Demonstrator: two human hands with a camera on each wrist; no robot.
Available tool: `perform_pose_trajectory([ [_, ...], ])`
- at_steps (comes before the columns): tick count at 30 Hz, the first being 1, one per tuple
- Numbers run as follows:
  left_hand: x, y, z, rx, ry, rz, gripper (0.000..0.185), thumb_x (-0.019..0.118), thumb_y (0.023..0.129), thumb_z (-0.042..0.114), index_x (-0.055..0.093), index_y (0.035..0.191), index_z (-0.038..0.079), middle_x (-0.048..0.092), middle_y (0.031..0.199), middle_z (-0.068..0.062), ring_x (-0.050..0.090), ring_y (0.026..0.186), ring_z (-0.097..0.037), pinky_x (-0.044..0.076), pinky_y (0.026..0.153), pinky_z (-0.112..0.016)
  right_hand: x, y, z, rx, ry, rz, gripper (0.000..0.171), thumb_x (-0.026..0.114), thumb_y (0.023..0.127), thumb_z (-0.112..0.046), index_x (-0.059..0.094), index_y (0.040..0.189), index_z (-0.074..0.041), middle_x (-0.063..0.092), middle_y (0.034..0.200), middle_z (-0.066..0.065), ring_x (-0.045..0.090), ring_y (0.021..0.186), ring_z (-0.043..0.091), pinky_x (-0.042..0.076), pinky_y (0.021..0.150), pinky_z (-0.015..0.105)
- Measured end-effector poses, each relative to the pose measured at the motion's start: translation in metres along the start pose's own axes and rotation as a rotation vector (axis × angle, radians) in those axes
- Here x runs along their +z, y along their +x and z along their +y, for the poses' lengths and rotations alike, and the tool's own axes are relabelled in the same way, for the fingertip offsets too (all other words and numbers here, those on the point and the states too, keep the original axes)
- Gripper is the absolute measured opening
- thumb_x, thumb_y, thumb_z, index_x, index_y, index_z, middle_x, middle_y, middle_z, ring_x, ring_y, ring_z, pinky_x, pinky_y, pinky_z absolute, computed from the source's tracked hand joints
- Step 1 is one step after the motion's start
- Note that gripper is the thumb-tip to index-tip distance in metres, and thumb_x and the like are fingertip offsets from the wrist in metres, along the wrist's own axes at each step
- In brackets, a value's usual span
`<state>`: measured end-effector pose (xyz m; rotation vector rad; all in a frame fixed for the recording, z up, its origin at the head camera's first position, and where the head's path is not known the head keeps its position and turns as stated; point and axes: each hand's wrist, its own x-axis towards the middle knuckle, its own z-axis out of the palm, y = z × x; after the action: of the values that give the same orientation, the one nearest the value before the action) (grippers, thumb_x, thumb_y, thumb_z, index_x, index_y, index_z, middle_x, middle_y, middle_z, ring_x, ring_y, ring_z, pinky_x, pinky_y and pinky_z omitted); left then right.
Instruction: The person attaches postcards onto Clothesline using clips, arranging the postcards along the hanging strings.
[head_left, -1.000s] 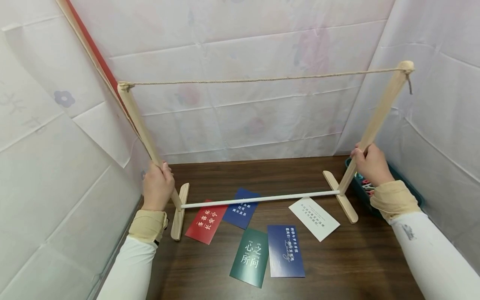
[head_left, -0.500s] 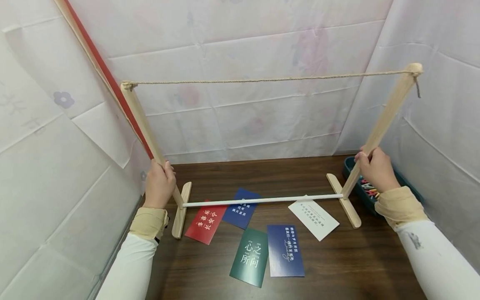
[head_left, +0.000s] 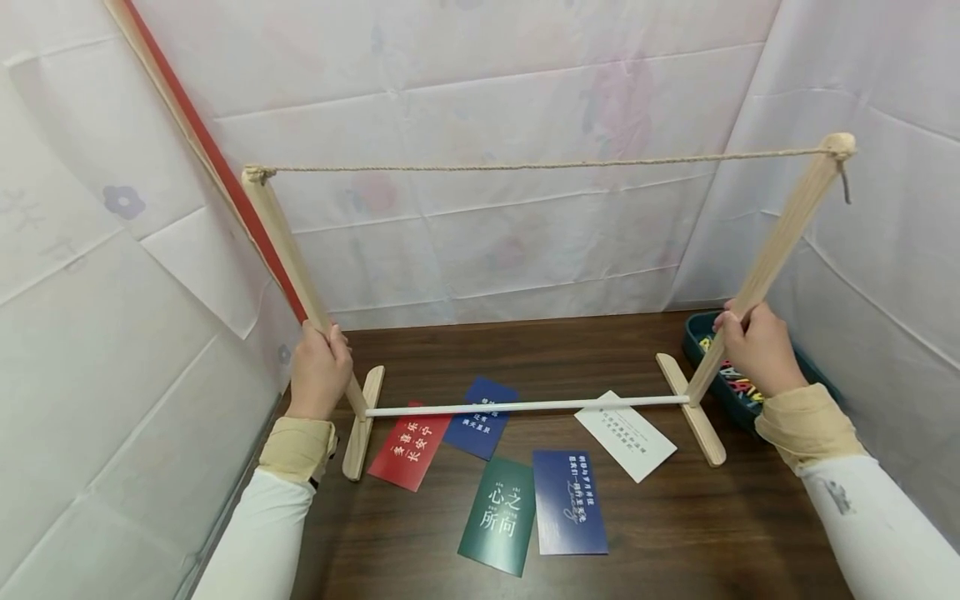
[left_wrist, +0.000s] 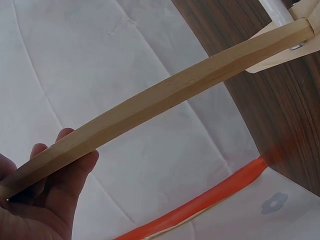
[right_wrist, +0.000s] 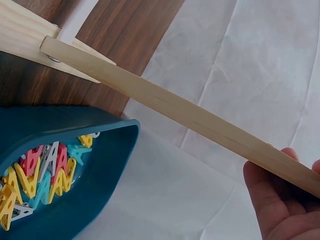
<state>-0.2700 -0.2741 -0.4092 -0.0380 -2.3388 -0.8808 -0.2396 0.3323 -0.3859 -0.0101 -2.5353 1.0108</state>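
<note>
Left hand [head_left: 318, 371]: wrapped around the left post [head_left: 288, 250] of the wooden rack, near the table's left edge.
Right hand [head_left: 757, 348]: gripping the right post [head_left: 780, 242], beside the teal tray [head_left: 693, 333] of pegs.
Cards [head_left: 498, 512]: flat on the table [head_left: 712, 533], under the rack.

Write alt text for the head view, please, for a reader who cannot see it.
A person's left hand and right hand each grip an upright of a wooden frame with a string across its top. Five cards lie on the dark table.
</note>
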Motion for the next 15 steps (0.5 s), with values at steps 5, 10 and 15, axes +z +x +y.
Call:
perform_pose_trajectory([
  [5,-0.0012,-0.0032,0.0002,0.009,-0.001,0.000,0.037,0.040,0.115,0.020,0.052,0.123,-0.014,0.072,0.093,-0.028,0.075,0.079,-0.045,0.059,0.065,-0.060,-0.0007,-0.0029,-0.0011,0.000,0.010,-0.008,0.039,0.038,0.113,-0.016,0.055,0.130,0.015,0.068,0.110,0.036,0.072,0.095,0.054,0.052,0.054,0.017],
  [10,-0.0019,-0.0054,-0.0016,0.023,-0.005,0.004,0.035,0.041,0.115,0.018,0.052,0.124,-0.014,0.073,0.094,-0.029,0.076,0.078,-0.045,0.059,0.065,-0.059,-0.0006,-0.0027,-0.0014,-0.004,0.009,-0.005,0.038,0.038,0.113,-0.016,0.055,0.129,0.015,0.068,0.110,0.035,0.072,0.093,0.052,0.052,0.053,0.017],
  [15,-0.0026,-0.0060,-0.0043,0.032,-0.007,0.010,0.032,0.043,0.115,0.016,0.052,0.124,-0.014,0.073,0.094,-0.028,0.076,0.079,-0.044,0.059,0.066,-0.058,0.0004,-0.0018,-0.0017,-0.004,0.011,-0.007,0.038,0.039,0.113,-0.016,0.054,0.130,0.015,0.068,0.110,0.036,0.072,0.094,0.053,0.051,0.053,0.017],
])
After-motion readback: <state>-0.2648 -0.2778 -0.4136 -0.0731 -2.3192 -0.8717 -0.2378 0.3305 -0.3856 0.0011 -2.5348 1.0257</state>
